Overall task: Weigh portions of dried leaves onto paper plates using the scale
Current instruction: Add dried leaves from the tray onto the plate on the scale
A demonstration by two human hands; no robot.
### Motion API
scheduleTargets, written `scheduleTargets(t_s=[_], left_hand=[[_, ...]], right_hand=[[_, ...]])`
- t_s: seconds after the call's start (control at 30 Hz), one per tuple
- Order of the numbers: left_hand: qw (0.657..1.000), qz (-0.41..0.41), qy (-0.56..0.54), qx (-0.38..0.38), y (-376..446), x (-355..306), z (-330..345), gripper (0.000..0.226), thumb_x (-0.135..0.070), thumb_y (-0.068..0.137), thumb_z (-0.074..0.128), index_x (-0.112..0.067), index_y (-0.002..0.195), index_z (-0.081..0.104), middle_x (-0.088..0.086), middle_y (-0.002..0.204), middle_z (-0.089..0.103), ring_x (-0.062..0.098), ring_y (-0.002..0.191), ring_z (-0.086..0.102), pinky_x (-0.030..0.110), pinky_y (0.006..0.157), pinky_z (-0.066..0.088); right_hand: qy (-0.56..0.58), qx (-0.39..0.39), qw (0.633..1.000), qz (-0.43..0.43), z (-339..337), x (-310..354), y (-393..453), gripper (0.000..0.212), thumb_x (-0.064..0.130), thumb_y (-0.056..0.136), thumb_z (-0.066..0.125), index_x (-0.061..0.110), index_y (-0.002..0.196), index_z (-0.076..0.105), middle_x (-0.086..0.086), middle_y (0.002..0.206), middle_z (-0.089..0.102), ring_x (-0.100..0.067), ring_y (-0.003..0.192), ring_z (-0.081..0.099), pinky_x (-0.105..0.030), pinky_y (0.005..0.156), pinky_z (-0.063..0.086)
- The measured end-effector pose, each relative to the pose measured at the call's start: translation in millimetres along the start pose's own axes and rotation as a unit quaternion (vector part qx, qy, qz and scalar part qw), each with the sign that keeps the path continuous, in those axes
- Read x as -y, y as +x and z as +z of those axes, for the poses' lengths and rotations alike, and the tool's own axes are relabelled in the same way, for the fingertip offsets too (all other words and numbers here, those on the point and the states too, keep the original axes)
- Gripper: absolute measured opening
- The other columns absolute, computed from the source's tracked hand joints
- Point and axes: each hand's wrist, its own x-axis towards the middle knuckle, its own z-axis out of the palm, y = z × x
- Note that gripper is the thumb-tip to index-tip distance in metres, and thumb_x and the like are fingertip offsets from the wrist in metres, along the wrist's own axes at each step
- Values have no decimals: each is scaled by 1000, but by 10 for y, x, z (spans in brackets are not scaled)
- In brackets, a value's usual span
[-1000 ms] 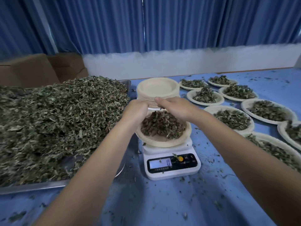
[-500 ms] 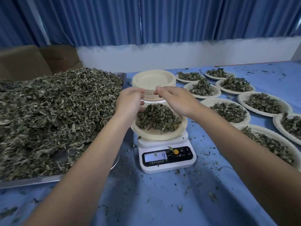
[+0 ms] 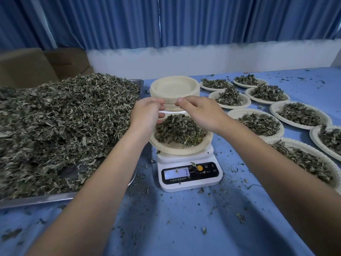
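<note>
The dried leaves (image 3: 180, 129) lie heaped on a paper plate (image 3: 181, 147) on the scale (image 3: 189, 169). Both hands hover above: left hand (image 3: 147, 112) and right hand (image 3: 200, 111), fingers loosely curled, contents not discernible. Leaves are light, loose, brittle; the plate is thin: lift by opposite rim edges

bg: blue curtain (image 3: 184, 21) | white wall (image 3: 203, 56) below | cardboard boxes (image 3: 36, 65) far left | blue tablecloth (image 3: 184, 228)

Two bare forearms from lower frame, no sleeves visible; left hand (image 3: 147, 113), right hand (image 3: 201, 111), short nails.
</note>
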Motion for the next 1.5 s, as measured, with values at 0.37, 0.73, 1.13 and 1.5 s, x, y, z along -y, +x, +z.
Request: scheduleTargets(t_s=[0.37, 0.73, 1.13, 1.5], left_hand=[[994, 19, 86, -65, -76, 272, -31, 32, -19, 89, 46, -20, 119, 56, -9, 94, 56, 12, 84, 52, 27, 75, 37], [991, -79, 62, -87, -185, 471, 141, 59, -29, 92, 41, -11, 145, 22, 13, 143, 42, 31, 126, 43, 37, 95, 36], [994, -4, -10, -109, -314, 135, 382, 40, -24, 93, 42, -14, 131, 41, -2, 111, 46, 16, 98, 43, 31, 83, 32], [999, -28, -43, -6, 48, -242, 1510, 40, -19, 89, 46, -9, 128, 42, 10, 122, 52, 25, 108, 48, 31, 83, 35]], right_hand=[[79, -69, 993, 60, -50, -206, -111, 36, 41, 96, 38, 24, 121, 57, 4, 121, 62, -8, 109, 50, -23, 86, 32], [179, -59, 954, 234, 260, -481, -289, 65, 57, 92, 33, 21, 145, 24, -1, 152, 29, -24, 139, 28, -41, 109, 24], [248, -149, 936, 199, 110, -337, -358, 59, 54, 92, 34, 27, 143, 30, 5, 149, 35, -19, 137, 31, -37, 108, 25], [211, -226, 922, 235, -918, -935, -213, 52, 49, 93, 35, 25, 139, 37, 0, 142, 45, -21, 129, 40, -32, 98, 30]])
